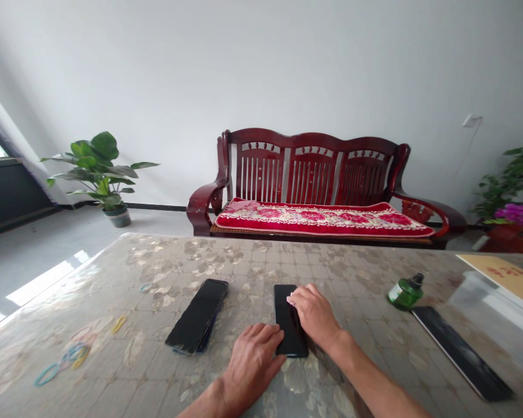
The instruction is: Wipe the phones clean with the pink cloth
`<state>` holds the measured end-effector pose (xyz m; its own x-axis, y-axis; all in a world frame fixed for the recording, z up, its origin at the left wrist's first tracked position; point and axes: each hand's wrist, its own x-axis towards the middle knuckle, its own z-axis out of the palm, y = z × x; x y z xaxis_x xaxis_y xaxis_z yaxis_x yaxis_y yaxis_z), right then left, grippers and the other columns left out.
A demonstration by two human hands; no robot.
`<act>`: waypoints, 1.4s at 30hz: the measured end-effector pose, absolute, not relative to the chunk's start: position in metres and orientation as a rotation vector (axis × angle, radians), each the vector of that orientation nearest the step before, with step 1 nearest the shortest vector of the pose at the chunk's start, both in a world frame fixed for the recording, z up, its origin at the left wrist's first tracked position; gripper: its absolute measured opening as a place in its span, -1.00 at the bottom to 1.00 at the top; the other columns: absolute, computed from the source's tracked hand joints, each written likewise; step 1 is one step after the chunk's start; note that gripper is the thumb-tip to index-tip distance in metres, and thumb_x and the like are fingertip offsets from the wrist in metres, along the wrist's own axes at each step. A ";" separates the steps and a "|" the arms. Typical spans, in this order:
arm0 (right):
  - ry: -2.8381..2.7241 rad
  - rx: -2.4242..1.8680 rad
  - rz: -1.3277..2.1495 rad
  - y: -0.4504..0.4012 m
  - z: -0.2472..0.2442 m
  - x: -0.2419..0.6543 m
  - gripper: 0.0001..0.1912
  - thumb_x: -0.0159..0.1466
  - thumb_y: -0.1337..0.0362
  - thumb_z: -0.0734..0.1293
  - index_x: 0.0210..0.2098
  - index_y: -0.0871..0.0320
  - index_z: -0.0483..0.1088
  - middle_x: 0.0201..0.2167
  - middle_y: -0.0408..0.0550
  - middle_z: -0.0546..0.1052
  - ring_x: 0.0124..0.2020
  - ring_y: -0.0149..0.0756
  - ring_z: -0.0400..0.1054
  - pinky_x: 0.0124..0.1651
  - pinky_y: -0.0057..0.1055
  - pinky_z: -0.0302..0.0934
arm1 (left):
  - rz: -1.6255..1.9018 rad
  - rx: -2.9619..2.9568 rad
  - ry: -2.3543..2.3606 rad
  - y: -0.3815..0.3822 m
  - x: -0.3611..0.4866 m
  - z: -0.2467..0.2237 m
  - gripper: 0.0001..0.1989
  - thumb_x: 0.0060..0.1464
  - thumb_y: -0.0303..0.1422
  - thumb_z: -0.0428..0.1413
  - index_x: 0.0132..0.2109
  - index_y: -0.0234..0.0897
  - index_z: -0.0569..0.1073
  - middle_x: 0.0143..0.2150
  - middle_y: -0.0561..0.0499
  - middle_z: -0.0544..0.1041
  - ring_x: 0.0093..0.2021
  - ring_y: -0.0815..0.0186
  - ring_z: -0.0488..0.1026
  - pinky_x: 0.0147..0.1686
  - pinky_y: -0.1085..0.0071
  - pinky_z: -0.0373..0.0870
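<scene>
A black phone (pixel 293 337) lies flat on the patterned tablecloth (pixel 344 267), between my two hands. My right hand (pixel 312 313) is closed over the phone's upper right part, with a small pale pinkish-white piece pinched at its fingertips against the screen. At the phone's lower left edge rests my left hand (pixel 255 357), its fingers together and bent, the fingertips touching the edge and the thumb along the lower corner. To the left, another black phone (pixel 196 319) lies at a slant on top of a dark blue one.
Colored rubber bands (pixel 72 357) lie at the left. A green bottle (pixel 405 292), a long dark flat object (pixel 459 351) and a clear plastic box (pixel 492 302) stand at the right. Beyond the table are a wooden bench (pixel 314 174) and a potted plant (pixel 107 168).
</scene>
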<state>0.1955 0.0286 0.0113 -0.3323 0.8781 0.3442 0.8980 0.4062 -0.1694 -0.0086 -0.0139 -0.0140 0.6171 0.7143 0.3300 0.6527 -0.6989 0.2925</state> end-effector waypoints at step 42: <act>-2.324 -1.321 -0.044 0.012 0.008 0.194 -0.78 0.34 0.46 0.27 -0.22 0.07 0.52 -0.26 -0.09 0.55 -0.18 -0.23 0.30 -0.09 -0.31 0.23 | 0.648 2.619 1.151 -0.014 -0.009 -0.014 -0.69 0.07 -0.38 0.28 -0.01 -0.19 0.49 -0.01 0.01 0.57 -0.09 0.13 0.52 -0.10 0.21 0.44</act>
